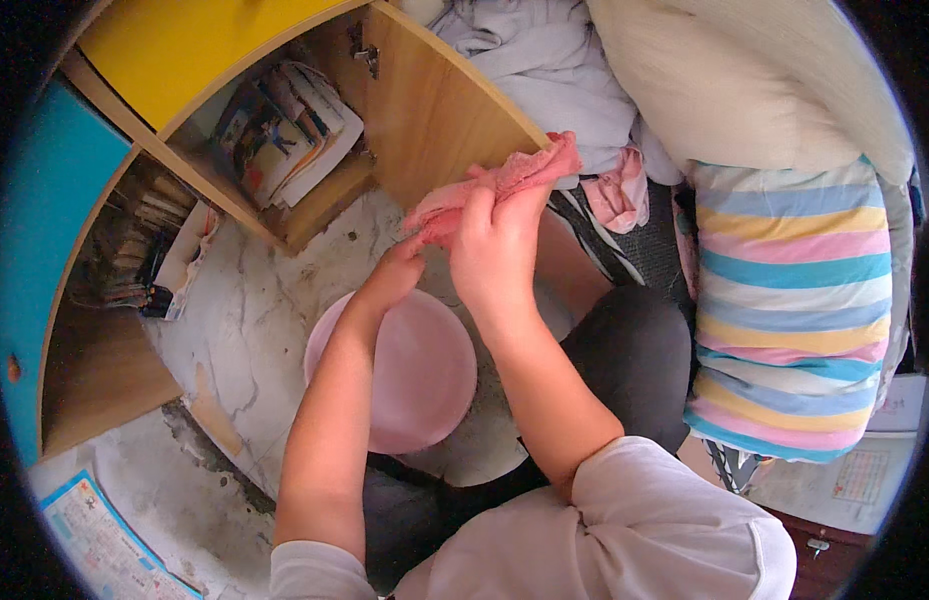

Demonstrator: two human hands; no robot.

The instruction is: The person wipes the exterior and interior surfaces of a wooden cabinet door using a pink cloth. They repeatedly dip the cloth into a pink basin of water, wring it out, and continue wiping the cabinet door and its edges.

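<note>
A pink cloth (502,187) stretches between my two hands, bunched along its length. My right hand (502,232) grips its middle and right part, close to the upper corner of an open wooden cabinet door (442,97). At the cloth's left end is my left hand (400,270), its fingers closed on the lower edge. One end of the cloth touches or overlaps the door's edge; which of the two, I cannot tell. Below my left forearm a round pink basin (427,375) stands on the floor. My left arm covers part of its rim.
Books and papers (292,142) fill the open cabinet compartment. Beside it, a blue door (59,262) stands open near a shelf holding books and cables (141,296). A striped pillow (791,300) and grey bedding (547,82) lie at right. A printed sheet (111,540) rests at lower left.
</note>
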